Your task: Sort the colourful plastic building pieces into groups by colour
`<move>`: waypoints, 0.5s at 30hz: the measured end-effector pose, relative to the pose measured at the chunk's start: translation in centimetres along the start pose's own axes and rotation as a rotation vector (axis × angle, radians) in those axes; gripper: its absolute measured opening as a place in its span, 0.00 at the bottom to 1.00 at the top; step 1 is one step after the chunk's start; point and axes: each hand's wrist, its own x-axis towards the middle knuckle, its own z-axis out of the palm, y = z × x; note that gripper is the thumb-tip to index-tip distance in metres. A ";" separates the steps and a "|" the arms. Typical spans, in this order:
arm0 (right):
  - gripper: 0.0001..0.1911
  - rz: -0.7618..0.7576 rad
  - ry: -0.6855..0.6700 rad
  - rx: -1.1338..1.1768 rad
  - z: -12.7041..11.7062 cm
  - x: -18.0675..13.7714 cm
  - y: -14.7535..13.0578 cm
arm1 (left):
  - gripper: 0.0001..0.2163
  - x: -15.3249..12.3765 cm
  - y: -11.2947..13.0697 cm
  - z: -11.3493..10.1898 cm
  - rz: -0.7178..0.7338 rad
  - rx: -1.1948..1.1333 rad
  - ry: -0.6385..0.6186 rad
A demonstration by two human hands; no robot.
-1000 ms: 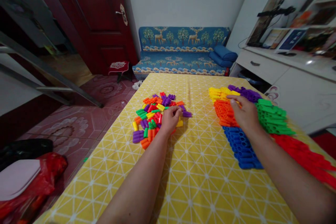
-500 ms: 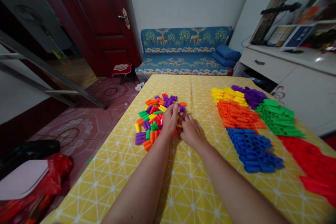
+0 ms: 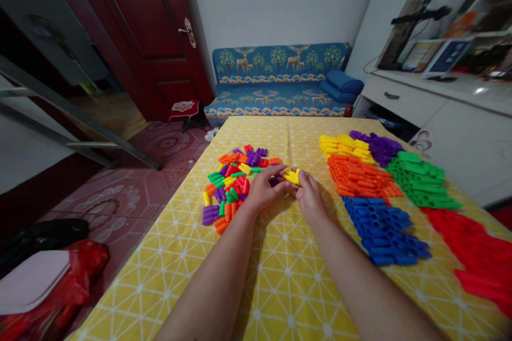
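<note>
My right hand (image 3: 311, 196) is closed around some yellow plastic tube pieces (image 3: 293, 176), just above the tablecloth. From the left side, my left hand (image 3: 264, 187) reaches in with curved fingers, its fingertips and thumb meeting the left end of the same yellow pieces. Something purple shows beneath the left fingers; whether it is held or lies on the table I cannot tell. Left of the hands spreads a loose mixed pile of tube pieces (image 3: 231, 181) in red, orange, purple, green and yellow, partly covered by the left hand.
Colour groups lie on the right: yellow tubes (image 3: 346, 147), purple tubes (image 3: 380, 148), orange tubes (image 3: 356, 177), green tubes (image 3: 418, 180), blue tubes (image 3: 380, 229) and red tubes (image 3: 472, 250). A patterned yellow cloth (image 3: 280, 277) covers the table. Beyond it stands a blue sofa (image 3: 280, 85).
Both hands have shifted right, away from the mixed pile, and the right hand has turned so the yellow pieces show. The view has moved slightly.
</note>
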 end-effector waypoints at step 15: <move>0.18 -0.385 0.100 -0.541 0.3 -0.8 -0.2 | 0.11 0.2 0.1 0.1 -0.099 -0.102 0.036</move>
